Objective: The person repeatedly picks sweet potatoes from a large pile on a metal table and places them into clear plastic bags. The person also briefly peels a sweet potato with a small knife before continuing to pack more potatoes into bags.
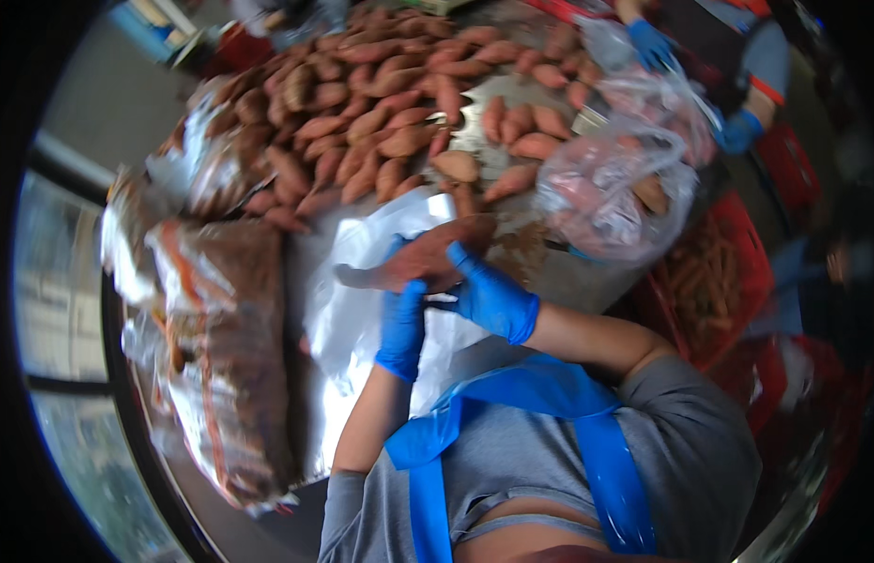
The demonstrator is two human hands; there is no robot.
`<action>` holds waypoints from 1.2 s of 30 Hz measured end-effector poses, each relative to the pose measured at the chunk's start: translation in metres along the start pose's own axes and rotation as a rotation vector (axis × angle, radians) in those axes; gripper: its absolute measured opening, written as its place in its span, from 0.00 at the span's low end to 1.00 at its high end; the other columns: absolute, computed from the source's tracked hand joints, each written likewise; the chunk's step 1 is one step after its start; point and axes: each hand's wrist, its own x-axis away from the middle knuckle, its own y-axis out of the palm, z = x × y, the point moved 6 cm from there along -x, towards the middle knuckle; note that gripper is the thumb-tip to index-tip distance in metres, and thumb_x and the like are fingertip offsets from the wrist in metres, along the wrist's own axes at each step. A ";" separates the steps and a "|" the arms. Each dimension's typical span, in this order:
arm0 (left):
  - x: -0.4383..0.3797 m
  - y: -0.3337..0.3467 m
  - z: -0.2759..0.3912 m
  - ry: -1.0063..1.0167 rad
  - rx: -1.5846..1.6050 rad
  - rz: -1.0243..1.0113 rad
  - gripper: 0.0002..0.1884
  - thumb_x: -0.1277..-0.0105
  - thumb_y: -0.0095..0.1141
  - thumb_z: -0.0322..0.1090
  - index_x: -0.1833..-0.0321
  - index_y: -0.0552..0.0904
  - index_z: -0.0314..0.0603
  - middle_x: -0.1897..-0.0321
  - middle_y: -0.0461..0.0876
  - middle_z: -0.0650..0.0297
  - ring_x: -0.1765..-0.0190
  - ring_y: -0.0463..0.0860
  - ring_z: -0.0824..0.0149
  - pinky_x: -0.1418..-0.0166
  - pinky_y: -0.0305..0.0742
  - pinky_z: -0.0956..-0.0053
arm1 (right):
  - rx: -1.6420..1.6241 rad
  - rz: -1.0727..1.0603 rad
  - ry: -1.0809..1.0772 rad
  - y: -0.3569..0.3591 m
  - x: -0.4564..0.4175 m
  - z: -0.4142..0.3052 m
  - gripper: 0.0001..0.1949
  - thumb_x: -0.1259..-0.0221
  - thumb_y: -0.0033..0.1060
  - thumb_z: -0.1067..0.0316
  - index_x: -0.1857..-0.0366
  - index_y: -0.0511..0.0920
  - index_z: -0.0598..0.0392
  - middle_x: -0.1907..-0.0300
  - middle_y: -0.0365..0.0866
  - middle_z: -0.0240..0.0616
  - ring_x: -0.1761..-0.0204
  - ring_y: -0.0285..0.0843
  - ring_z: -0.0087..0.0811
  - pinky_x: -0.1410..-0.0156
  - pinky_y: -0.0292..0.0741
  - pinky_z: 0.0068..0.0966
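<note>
Both of my hands wear blue gloves and hold one large sweet potato (437, 255) between them. My left hand (402, 317) grips it from below, with the fingers partly hidden behind it. My right hand (490, 295) is at its right side, the thumb resting against the skin. Beneath and beside my hands lies a whitish translucent plastic bag (338, 317), spread on the table. A large heap of sweet potatoes (381, 105) lies beyond my hands. To the right of my hands stands a clear plastic bag (606, 197) with sweet potatoes inside.
Long filled plastic packs (226, 366) lie on the left, beside a window frame. At the upper right a co-worker's blue-gloved hands (652, 46) handle another filled plastic bag (655, 98). A red crate (750, 260) with orange root vegetables stands at the right, below the table edge.
</note>
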 end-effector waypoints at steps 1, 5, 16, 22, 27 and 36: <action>-0.004 0.019 0.025 0.067 0.155 -0.004 0.45 0.36 0.60 0.56 0.24 0.53 0.41 0.29 0.62 0.52 0.29 0.64 0.54 0.26 0.59 0.61 | 0.063 -0.022 0.072 -0.008 0.002 0.004 0.27 0.30 0.54 0.51 0.34 0.67 0.56 0.42 0.76 0.40 0.44 0.77 0.36 0.39 0.75 0.35; -0.023 -0.003 0.014 0.010 0.258 0.051 0.43 0.37 0.61 0.53 0.27 0.56 0.39 0.32 0.66 0.49 0.31 0.67 0.53 0.26 0.60 0.59 | 1.335 0.021 -0.221 -0.076 0.053 -0.067 0.15 0.36 0.61 0.59 0.51 0.82 0.56 0.56 0.85 0.43 0.57 0.84 0.32 0.50 0.78 0.30; -0.024 0.037 -0.019 -0.247 0.353 -0.136 0.32 0.43 0.61 0.49 0.43 0.71 0.31 0.54 0.81 0.46 0.49 0.80 0.50 0.39 0.73 0.60 | 2.832 0.767 -0.170 -0.208 0.083 -0.093 0.16 0.40 0.51 0.68 0.48 0.77 0.50 0.60 0.78 0.41 0.61 0.80 0.37 0.61 0.77 0.33; -0.017 0.028 -0.037 -0.394 0.452 -0.179 0.32 0.40 0.55 0.52 0.41 0.71 0.32 0.52 0.79 0.41 0.46 0.78 0.42 0.38 0.71 0.49 | 2.662 0.518 -0.289 -0.194 0.097 -0.103 0.09 0.41 0.52 0.68 0.59 0.81 0.47 0.67 0.78 0.40 0.63 0.79 0.38 0.61 0.77 0.35; -0.021 0.036 -0.039 -0.535 0.415 -0.140 0.32 0.41 0.58 0.51 0.42 0.71 0.31 0.52 0.79 0.41 0.47 0.79 0.40 0.39 0.73 0.49 | 2.601 0.506 -0.529 -0.197 0.102 -0.095 0.09 0.44 0.54 0.68 0.61 0.81 0.50 0.66 0.79 0.42 0.62 0.80 0.40 0.61 0.77 0.36; -0.027 0.046 -0.038 -0.613 0.345 -0.205 0.26 0.37 0.56 0.47 0.46 0.72 0.31 0.57 0.82 0.42 0.53 0.82 0.46 0.43 0.77 0.56 | 2.165 0.521 -0.568 -0.175 0.101 -0.099 0.06 0.37 0.50 0.71 0.61 0.77 0.55 0.68 0.81 0.44 0.64 0.82 0.40 0.61 0.77 0.35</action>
